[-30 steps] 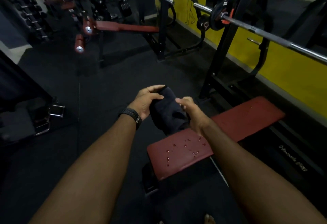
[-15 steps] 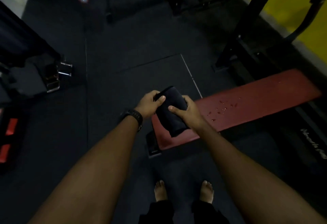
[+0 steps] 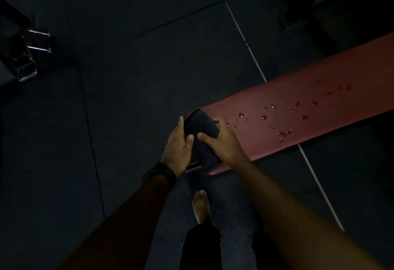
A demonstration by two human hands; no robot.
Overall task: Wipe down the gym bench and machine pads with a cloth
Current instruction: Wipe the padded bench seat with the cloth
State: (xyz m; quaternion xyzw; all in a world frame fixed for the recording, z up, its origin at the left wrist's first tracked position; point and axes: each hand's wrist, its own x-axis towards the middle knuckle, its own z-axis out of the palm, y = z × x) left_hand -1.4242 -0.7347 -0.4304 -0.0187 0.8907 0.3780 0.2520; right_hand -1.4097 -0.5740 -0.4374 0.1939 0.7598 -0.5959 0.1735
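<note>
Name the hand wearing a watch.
The left hand: a black watch circles its wrist. The right hand, also gripping the cloth, has a bare wrist.

So your long red padded bench (image 3: 298, 120) runs from just ahead of you off to the upper right. The dark folded cloth (image 3: 200, 131) is over its near end, gripped between your left hand (image 3: 178, 146) on its left and right hand (image 3: 221, 143) on its right. The clear wet droplets (image 3: 264, 117) lie on the pad right of the cloth. Your bare foot (image 3: 200, 205) is below the hands; the shiny metal frame (image 3: 32, 56) is way off left.
</note>
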